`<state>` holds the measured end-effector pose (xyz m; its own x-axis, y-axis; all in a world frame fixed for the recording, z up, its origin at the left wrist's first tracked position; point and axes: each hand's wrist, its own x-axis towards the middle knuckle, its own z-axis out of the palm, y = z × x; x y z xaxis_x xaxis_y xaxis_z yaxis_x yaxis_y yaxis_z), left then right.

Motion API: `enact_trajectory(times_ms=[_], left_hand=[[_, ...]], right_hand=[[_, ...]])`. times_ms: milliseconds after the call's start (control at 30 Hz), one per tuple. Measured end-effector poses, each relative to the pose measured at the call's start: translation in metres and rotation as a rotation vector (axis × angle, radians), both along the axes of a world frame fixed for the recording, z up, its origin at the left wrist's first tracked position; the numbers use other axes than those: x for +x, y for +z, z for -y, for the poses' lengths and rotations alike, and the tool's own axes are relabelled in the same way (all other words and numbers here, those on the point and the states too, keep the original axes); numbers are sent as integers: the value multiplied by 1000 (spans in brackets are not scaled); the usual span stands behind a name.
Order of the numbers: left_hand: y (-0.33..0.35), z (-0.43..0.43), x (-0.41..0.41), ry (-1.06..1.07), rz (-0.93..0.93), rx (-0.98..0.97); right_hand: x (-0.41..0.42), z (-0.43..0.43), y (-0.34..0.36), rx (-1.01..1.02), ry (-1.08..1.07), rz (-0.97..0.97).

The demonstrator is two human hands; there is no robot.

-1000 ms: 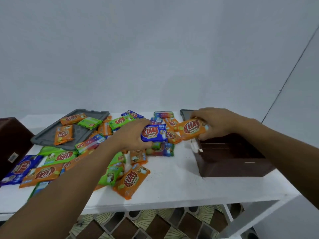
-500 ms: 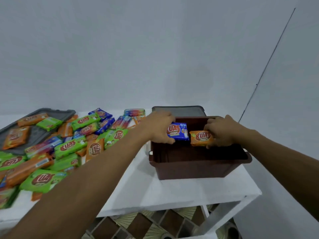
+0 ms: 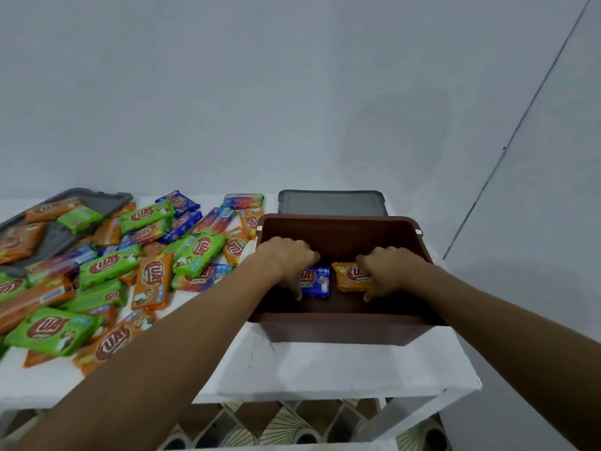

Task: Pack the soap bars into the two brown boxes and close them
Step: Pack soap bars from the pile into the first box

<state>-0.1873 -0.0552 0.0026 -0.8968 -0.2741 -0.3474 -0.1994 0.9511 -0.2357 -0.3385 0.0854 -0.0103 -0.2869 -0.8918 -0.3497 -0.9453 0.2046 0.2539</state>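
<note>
Two bars [image 3: 317, 281] (blue, orange), held in box [image 3: 338, 327]

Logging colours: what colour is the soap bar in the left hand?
Blue soap bar, seen in the head view.

Brand "KUAT", white letters on a red oval, reads on the green wrapper [image 3: 48, 328] at lower left and the orange wrapper [image 3: 152, 276] left of centre, both on the tabletop [image 3: 325, 369]. Orange bar [image 3: 353, 275] in the brown box [image 3: 341, 327]: "KUA" legible. Blue bar [image 3: 317, 281] beside it: lettering unreadable.
</note>
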Motion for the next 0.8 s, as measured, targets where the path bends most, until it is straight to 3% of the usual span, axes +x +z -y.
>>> enact_trajectory(times_ms=[167,367,633,700,800], left_hand=[[-14,-2,-3,-29,51,-46],[-20,1,-9,99,-7,-27],[4,-1,4,94,37,27],[13,5,17,19,-49,9],[20,27,50,-44,-389,162]], right_hand=[[-1,0,-6,-77,-44,70],[0,2,-11,-136,-71,17],[2,8,9,3,-101,60],[9,10,14,-131,-82,37],[27,18,21,-351,-55,48]])
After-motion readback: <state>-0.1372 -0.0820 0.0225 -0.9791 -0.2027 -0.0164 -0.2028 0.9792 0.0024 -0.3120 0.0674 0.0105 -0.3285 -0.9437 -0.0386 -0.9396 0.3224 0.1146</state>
